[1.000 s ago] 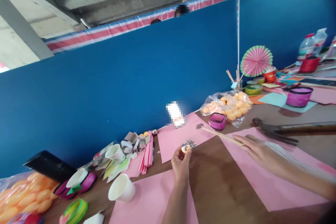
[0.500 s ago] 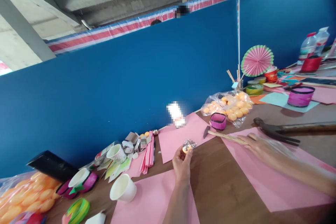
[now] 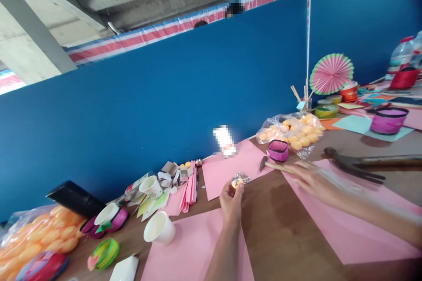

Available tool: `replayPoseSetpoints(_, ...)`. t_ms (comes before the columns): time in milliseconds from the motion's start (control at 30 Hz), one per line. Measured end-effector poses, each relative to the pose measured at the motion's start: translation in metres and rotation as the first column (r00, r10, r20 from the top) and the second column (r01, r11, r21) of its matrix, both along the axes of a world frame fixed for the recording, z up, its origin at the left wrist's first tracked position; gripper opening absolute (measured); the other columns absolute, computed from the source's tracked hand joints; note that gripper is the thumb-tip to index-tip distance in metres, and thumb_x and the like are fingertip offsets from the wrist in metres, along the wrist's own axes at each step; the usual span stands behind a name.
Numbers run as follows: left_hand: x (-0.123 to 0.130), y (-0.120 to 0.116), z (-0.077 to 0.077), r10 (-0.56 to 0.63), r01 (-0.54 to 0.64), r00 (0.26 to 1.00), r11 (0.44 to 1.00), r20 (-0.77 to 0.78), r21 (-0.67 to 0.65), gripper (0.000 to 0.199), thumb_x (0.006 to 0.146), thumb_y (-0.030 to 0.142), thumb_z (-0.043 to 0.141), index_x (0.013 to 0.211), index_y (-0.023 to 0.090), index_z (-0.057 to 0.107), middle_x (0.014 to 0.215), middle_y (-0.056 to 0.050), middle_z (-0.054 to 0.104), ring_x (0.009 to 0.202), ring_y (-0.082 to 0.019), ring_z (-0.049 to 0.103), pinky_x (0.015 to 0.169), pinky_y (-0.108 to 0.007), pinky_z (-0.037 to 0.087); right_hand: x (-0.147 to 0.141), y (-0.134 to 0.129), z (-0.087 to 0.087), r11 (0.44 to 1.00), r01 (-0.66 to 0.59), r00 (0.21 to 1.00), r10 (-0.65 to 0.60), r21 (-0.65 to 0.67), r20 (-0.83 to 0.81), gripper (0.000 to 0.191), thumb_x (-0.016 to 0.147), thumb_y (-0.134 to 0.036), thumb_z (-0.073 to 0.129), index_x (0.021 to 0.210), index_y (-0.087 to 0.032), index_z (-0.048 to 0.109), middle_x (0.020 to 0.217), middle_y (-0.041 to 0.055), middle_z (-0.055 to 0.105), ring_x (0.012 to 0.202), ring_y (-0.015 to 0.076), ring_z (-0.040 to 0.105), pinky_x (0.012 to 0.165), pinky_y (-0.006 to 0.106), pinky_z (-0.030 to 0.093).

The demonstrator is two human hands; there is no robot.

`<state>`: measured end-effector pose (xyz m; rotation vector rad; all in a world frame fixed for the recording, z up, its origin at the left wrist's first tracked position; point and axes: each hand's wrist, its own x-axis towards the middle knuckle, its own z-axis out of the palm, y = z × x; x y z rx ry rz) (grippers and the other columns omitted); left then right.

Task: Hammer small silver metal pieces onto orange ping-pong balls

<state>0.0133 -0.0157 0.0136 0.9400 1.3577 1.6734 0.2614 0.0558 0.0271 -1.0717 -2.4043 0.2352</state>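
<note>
My left hand point(image 3: 231, 199) is closed on a small orange ball point(image 3: 238, 184), pinching it low between thumb and fingers. Crumpled silver foil point(image 3: 242, 178) covers part of the ball. My right hand point(image 3: 305, 176) lies low over a small hammer point(image 3: 263, 163), which has a dark head and a thin wooden handle. Its fingers stretch along the handle and hide the near end; they look loose, not wrapped round it. Pink paper point(image 3: 336, 224) lies beneath my right forearm. A second pink sheet point(image 3: 194, 246) is under my left forearm.
A big claw hammer point(image 3: 356, 164) lies at right. Bagged orange balls point(image 3: 305, 134) sit near the blue partition point(image 3: 165, 96), beside a purple basket point(image 3: 278, 151). A white cup point(image 3: 160, 228), green tape roll point(image 3: 104, 253) and more balls point(image 3: 42, 232) are at left.
My right hand has slid left along the small hammer's handle, closer to its head. The hammer stays in place, and my left hand still holds the ball. The view has shifted slightly.
</note>
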Motion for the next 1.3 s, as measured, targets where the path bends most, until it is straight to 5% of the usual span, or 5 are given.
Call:
replayPoseSetpoints(100,-0.002,0.002,-0.006,0.044,-0.044,0.999,0.999,0.003,0.001,0.039,0.065,0.041,0.066,0.091,0.012,0.066,0.07,-0.002,0.062,0.065,-0.012,0.056,0.067,-0.024,0.044,-0.034,0.0,0.002,0.998,-0.05,0.999,0.05,0.039,0.014,0.034,0.081,-0.021,0.045,0.114,-0.025,0.053,0.124,0.0052,0.049,0.111,0.0225,0.045,0.094,0.036,0.035)
replayPoseSetpoints(300,-0.006,0.009,-0.024,0.11,-0.113,0.988,0.993,0.105,0.022,0.056,0.066,0.04,0.067,0.114,0.015,0.053,0.088,-0.006,0.063,0.076,-0.014,0.061,0.074,-0.026,0.047,-0.088,0.0,0.01,0.995,-0.096,0.981,0.089,0.031,0.171,0.014,0.081,-0.019,0.048,0.088,-0.018,0.061,0.089,0.0075,0.061,0.085,0.0214,0.056,0.076,0.032,0.041)
replayPoseSetpoints(467,-0.005,0.011,-0.027,0.095,-0.1,0.98,0.995,0.174,0.024,0.049,0.068,0.036,0.067,0.111,0.017,0.054,0.098,-0.006,0.062,0.088,-0.016,0.06,0.08,-0.028,0.048,-0.112,-0.002,0.008,0.997,-0.047,0.98,0.058,-0.062,0.19,0.013,0.08,-0.018,0.05,0.089,-0.017,0.059,0.089,0.0087,0.061,0.086,0.0211,0.056,0.07,0.027,0.04)
replayPoseSetpoints(1300,-0.006,0.009,-0.024,0.048,-0.056,0.991,0.997,0.122,0.061,0.045,0.069,0.038,0.065,0.107,0.016,0.057,0.094,-0.007,0.065,0.083,-0.016,0.061,0.075,-0.027,0.048,-0.139,0.024,0.001,0.983,0.031,0.986,0.0,-0.179,0.168,0.012,0.079,-0.021,0.049,0.079,-0.02,0.06,0.084,0.0041,0.065,0.078,0.0178,0.06,0.061,0.024,0.036)
